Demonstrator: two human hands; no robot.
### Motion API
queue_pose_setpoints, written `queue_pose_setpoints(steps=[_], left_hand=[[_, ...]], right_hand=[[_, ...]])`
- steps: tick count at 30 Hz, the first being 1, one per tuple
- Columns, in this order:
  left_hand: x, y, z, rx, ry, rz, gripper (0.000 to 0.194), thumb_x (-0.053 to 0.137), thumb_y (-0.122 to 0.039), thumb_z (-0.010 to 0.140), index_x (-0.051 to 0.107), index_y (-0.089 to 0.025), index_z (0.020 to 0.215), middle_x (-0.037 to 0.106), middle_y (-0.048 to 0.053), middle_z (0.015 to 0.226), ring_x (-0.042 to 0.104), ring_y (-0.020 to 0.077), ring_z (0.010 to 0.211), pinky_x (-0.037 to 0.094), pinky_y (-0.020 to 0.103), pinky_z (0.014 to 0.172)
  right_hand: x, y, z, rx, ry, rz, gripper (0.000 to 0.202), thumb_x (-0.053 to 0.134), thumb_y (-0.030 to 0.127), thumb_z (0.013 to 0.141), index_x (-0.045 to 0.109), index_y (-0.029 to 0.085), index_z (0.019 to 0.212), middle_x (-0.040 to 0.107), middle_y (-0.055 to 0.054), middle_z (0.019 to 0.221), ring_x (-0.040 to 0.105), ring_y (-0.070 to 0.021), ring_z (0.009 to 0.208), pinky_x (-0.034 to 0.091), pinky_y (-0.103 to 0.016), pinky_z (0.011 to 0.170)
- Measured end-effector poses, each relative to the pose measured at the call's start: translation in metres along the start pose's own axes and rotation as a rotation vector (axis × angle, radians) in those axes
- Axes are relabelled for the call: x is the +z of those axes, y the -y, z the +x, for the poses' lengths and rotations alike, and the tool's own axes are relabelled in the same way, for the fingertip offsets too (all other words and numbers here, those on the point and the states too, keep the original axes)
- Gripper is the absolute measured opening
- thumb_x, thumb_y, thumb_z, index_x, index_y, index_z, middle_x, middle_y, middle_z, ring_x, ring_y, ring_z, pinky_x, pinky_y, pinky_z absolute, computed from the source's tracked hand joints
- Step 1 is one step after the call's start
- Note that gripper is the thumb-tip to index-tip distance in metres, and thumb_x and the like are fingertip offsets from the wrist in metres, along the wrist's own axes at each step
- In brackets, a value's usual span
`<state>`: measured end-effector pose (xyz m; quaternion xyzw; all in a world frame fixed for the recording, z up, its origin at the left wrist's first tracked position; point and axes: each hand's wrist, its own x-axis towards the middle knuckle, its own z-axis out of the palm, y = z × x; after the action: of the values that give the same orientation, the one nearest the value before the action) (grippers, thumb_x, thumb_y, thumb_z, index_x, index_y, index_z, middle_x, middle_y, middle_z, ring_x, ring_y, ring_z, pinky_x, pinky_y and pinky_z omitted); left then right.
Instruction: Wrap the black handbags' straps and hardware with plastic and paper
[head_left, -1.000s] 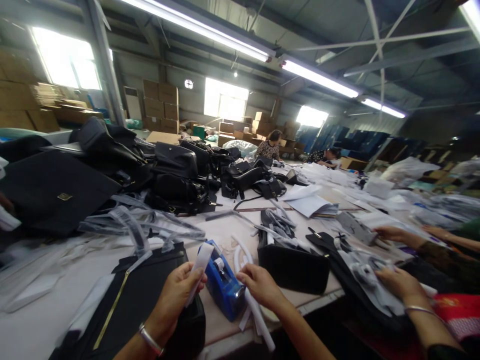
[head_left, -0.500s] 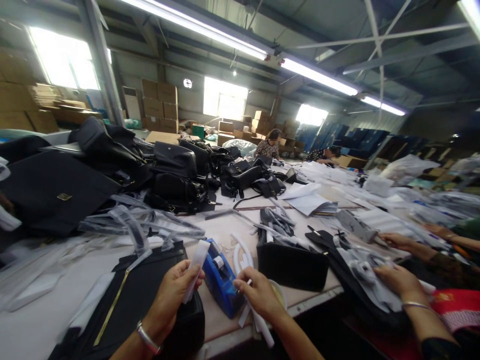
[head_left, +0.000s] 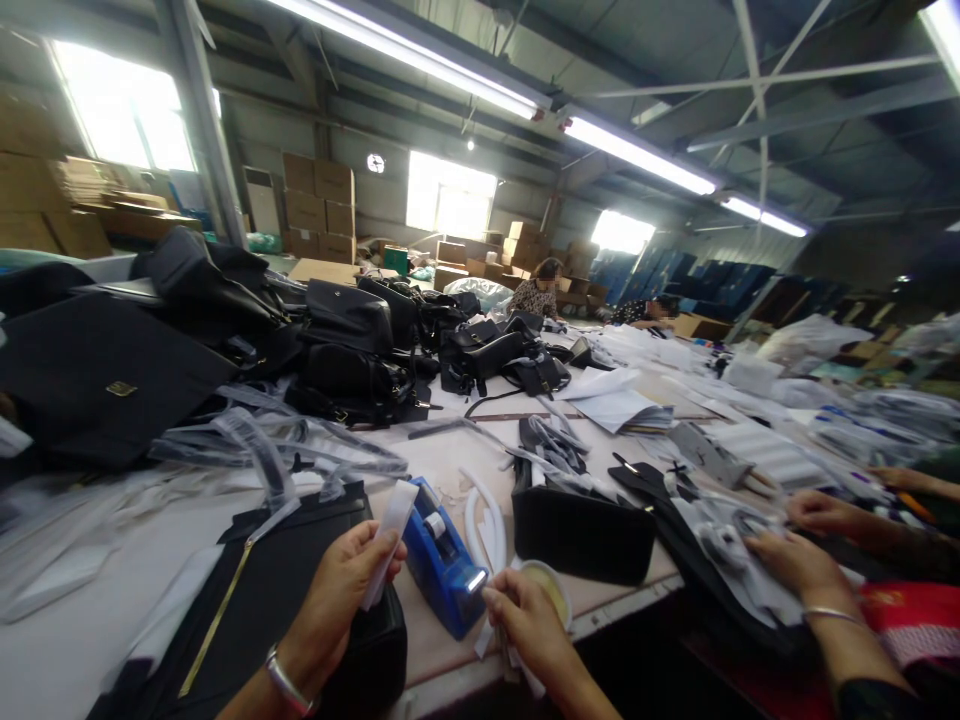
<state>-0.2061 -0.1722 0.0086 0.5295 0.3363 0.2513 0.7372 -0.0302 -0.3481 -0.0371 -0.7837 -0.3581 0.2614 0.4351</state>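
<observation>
My left hand [head_left: 358, 575] grips a folded white strip [head_left: 391, 530] that stands up between thumb and fingers. Below it lies a black bag [head_left: 277, 590] with a gold zipper. A blue tape dispenser [head_left: 442, 580] sits between my hands, with a shiny piece of tape at its front end. My right hand [head_left: 525, 610] is pinched just right of that end; whether it holds the tape is too small to make out. White curved strips [head_left: 487, 520] lie behind the right hand, next to a round roll [head_left: 551, 590].
Black bags [head_left: 352, 320] are piled at the back left. An upright black bag [head_left: 585, 530] stands right of the dispenser. Another person's hands [head_left: 799, 560] work over a dark bag at the right. White sheets [head_left: 619, 395] and clear plastic strips [head_left: 255, 450] lie on the table.
My right hand has moved slightly down and toward me, and shiny tape now shows at the dispenser's front. The neighbouring person's farther hand has shifted. My left hand has barely moved.
</observation>
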Motion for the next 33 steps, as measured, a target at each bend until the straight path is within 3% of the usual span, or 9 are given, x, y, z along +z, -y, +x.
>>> queue_pose_setpoints(steps=[4,7,9,12,15,18,21,27,33], left_hand=[[0.001,-0.001,-0.001,0.003,0.013,-0.024,0.034,0.068,-0.048,0.080,0.061,-0.014,0.079,0.061,-0.001,0.067,0.051,0.0083,0.057,0.037,0.017,0.053],[0.000,0.000,0.000,0.029,0.012,-0.043,0.034,0.068,-0.047,0.080,0.060,-0.014,0.077,0.062,-0.001,0.068,0.051,0.0083,0.057,0.038,0.018,0.054],[0.000,0.002,0.000,0.028,0.007,-0.055,0.034,0.068,-0.047,0.079,0.060,-0.014,0.077,0.062,0.000,0.067,0.051,0.0084,0.056,0.038,0.019,0.053],[0.000,0.003,0.002,0.026,0.004,-0.085,0.034,0.070,-0.046,0.077,0.060,-0.013,0.075,0.062,0.000,0.068,0.051,0.0084,0.056,0.039,0.019,0.053],[0.002,0.002,0.003,0.038,-0.005,-0.098,0.034,0.072,-0.045,0.075,0.060,-0.013,0.072,0.061,0.000,0.062,0.049,0.0079,0.052,0.036,0.019,0.051],[0.003,0.000,0.002,0.040,-0.006,-0.100,0.036,0.072,-0.047,0.073,0.061,-0.013,0.071,0.058,-0.002,0.056,0.046,0.0073,0.048,0.032,0.019,0.047],[0.003,0.000,0.002,0.047,0.005,-0.110,0.036,0.074,-0.047,0.071,0.063,-0.013,0.074,0.059,-0.001,0.059,0.047,0.0073,0.049,0.033,0.019,0.049],[0.000,0.004,0.008,0.037,0.018,-0.131,0.036,0.075,-0.046,0.071,0.063,-0.012,0.077,0.060,0.000,0.063,0.049,0.0074,0.052,0.034,0.019,0.051],[0.002,0.002,0.009,0.028,0.023,-0.143,0.036,0.075,-0.045,0.068,0.060,-0.013,0.074,0.060,-0.001,0.060,0.048,0.0076,0.049,0.033,0.019,0.049]], right_hand=[[0.002,0.003,-0.003,-0.076,-0.037,-0.202,0.019,0.048,0.028,0.088,0.057,0.020,0.074,0.065,-0.001,0.067,0.062,-0.0168,0.067,0.041,-0.024,0.064],[0.005,-0.009,-0.008,-0.125,-0.136,-0.494,0.017,0.047,0.023,0.087,0.060,0.020,0.077,0.067,-0.005,0.073,0.063,-0.0209,0.071,0.039,-0.028,0.065],[0.006,-0.016,-0.012,-0.164,-0.183,-0.559,0.019,0.046,0.022,0.088,0.061,0.020,0.077,0.067,-0.007,0.073,0.063,-0.0227,0.071,0.039,-0.029,0.065],[0.007,-0.005,-0.014,-0.276,-0.204,-0.415,0.023,0.045,0.031,0.092,0.060,0.021,0.078,0.065,-0.004,0.070,0.062,-0.0212,0.068,0.040,-0.029,0.064],[0.012,0.037,-0.008,-0.344,-0.107,-0.157,0.024,0.047,0.038,0.093,0.062,0.023,0.083,0.063,-0.001,0.070,0.059,-0.0176,0.064,0.041,-0.025,0.062],[0.026,0.083,0.006,-0.360,0.077,0.055,0.018,0.049,0.035,0.093,0.064,0.023,0.091,0.064,0.000,0.073,0.056,-0.0140,0.061,0.042,-0.021,0.057],[0.041,0.108,0.025,-0.452,0.155,0.109,0.013,0.051,0.024,0.092,0.064,0.023,0.093,0.064,0.002,0.073,0.056,-0.0125,0.063,0.041,-0.020,0.059],[0.047,0.115,0.048,-0.606,0.146,-0.075,0.017,0.052,0.011,0.088,0.064,0.023,0.088,0.067,0.002,0.078,0.063,-0.0135,0.075,0.042,-0.022,0.070],[0.041,0.116,0.050,-0.610,0.198,-0.160,0.019,0.051,0.009,0.087,0.063,0.023,0.083,0.067,0.003,0.078,0.062,-0.0131,0.075,0.041,-0.021,0.069]])
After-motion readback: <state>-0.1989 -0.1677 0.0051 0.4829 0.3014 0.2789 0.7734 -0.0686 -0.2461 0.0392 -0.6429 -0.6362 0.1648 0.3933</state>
